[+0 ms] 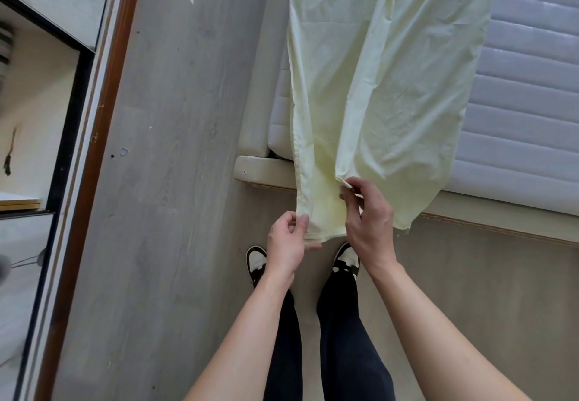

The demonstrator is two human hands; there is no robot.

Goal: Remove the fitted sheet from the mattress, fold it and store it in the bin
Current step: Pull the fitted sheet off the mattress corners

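We stand on a grey wood-grain floor (175,181) at the foot of a bed, its quilted mattress (526,112) bare on the right. The pale yellow sheet (376,87) lies lengthwise along the mattress, its near end hanging over the bed edge toward us. Our left hand (286,244) pinches the lower corner; our right hand (369,222) pinches a fold beside it. The sheet's far end is cut off at the top.

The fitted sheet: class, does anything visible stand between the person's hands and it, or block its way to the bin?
Nothing stands between them: the left hand and right hand both already pinch the fitted sheet at its near end, which hangs off the bare mattress. No bin shows in this view, so that path cannot be judged.
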